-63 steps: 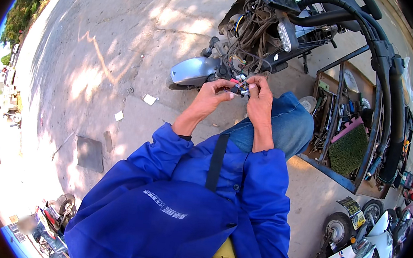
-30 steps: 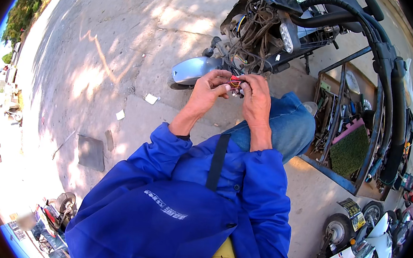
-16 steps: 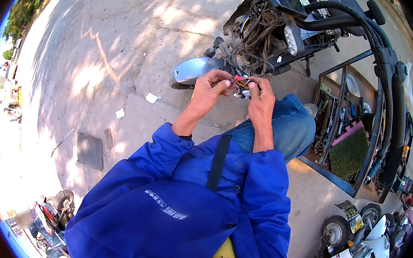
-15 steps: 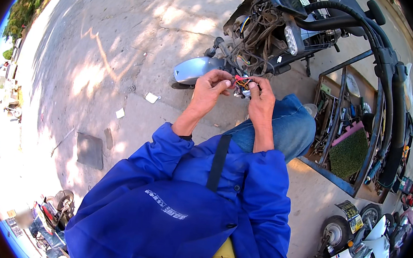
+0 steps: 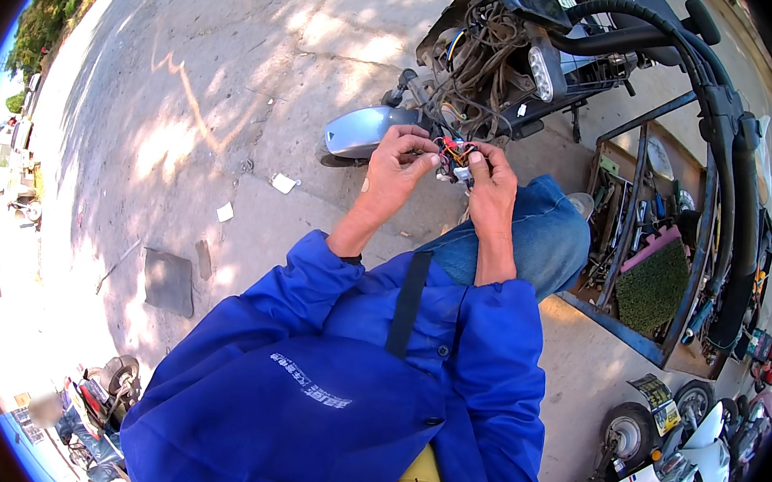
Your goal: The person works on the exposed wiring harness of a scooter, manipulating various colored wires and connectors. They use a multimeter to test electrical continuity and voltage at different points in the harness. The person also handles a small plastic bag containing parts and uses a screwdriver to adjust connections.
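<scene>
Between my two hands is a small bunch of coloured wires [image 5: 455, 155], red, orange and black, with white connectors [image 5: 462, 173] at its lower side. My left hand [image 5: 398, 167] pinches at the bunch's left side with thumb and forefinger; the exact piece in the pinch is too small to make out. My right hand [image 5: 492, 179] grips the bunch from the right, thumb on top. Just beyond, the opened front of a scooter [image 5: 548, 62] spills a thick tangle of brown cables [image 5: 484, 61]. Its silver front fender [image 5: 359, 131] lies left of the wires.
To the right stands a metal-framed cart [image 5: 622, 326] holding tools and a green bristly mat [image 5: 655, 288]. Parked motorbikes [image 5: 631, 432] crowd the lower right. A grey flat square [image 5: 167, 282] and white scraps [image 5: 284, 182] lie on the concrete ground [image 5: 235, 72] at left.
My left hand has shifted slightly, its fingers a little more spread from the wires. More of the orange and red wires shows between my hands. My right hand stays nearly in place.
</scene>
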Tool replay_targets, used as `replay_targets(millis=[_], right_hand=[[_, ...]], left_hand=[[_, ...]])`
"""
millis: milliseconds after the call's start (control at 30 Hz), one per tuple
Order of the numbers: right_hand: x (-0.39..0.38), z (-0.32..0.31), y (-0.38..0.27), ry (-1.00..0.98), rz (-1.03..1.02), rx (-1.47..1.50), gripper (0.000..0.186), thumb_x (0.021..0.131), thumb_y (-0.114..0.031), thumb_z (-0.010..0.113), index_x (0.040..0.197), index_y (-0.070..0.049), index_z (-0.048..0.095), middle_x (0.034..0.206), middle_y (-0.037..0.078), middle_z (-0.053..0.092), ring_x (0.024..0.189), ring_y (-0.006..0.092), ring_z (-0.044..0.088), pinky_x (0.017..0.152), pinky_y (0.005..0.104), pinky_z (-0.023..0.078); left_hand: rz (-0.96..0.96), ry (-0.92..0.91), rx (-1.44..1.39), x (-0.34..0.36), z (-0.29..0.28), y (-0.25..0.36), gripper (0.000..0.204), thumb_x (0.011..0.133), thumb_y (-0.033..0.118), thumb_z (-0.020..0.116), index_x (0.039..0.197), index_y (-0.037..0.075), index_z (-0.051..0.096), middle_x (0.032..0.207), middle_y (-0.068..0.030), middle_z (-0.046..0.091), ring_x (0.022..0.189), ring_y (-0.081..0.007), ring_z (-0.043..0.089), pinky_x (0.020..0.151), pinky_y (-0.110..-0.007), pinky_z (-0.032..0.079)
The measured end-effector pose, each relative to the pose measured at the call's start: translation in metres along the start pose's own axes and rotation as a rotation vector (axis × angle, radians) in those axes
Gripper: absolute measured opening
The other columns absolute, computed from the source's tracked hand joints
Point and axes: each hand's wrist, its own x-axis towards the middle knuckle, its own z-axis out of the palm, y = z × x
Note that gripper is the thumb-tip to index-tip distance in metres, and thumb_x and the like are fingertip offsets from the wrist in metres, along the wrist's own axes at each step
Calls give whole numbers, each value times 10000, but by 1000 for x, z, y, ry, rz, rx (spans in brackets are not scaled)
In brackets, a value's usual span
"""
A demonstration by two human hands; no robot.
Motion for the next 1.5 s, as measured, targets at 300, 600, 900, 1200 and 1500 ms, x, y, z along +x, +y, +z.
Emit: replay_targets(millis=[300, 600, 900, 1200, 1500], right_hand=[[0, -1, 0, -5, 52, 97, 184, 1030, -100, 606, 1135, -1, 721, 973, 44, 712, 869, 101, 609, 784, 279, 501], [0, -2, 2, -14, 35, 79, 192, 1014, -113, 623, 1137, -3, 722, 987, 47, 711, 887, 107, 610, 798, 285, 497], [-2, 0, -3, -16, 30, 69, 178, 1003, -105, 640, 1113, 6, 724, 1001, 51, 693, 897, 129, 612, 818, 289, 496], [0, 0, 3, 0, -96, -63, 179, 1003, -96, 651, 1131, 4, 726, 1030, 65, 723, 916, 126, 644, 827, 288, 517], [-4, 0, -9, -3, -88, -63, 155, 937, -44, 683, 1079, -10, 735, 989, 61, 688, 872, 138, 646, 792, 291, 519]], left_hand=[[170, 133, 73, -3, 6, 17, 143, 873, 16, 776, 1009, 7, 733, 1038, -59, 603, 811, -135, 625, 719, -278, 534], [160, 109, 152, -3, 14, 18, 168, 857, 36, 793, 1019, 19, 750, 897, -55, 638, 702, -133, 590, 637, -275, 495], [272, 181, 318, -3, 19, 13, 101, 856, 38, 768, 939, 30, 712, 862, -85, 680, 702, -216, 667, 632, -333, 535], [356, 147, 230, -8, 17, 19, 135, 850, 22, 740, 959, 42, 663, 883, -80, 678, 766, -230, 651, 686, -343, 525], [158, 63, 294, -15, 21, 28, 218, 886, 85, 783, 1067, 13, 685, 889, -62, 690, 779, -138, 628, 714, -296, 518]])
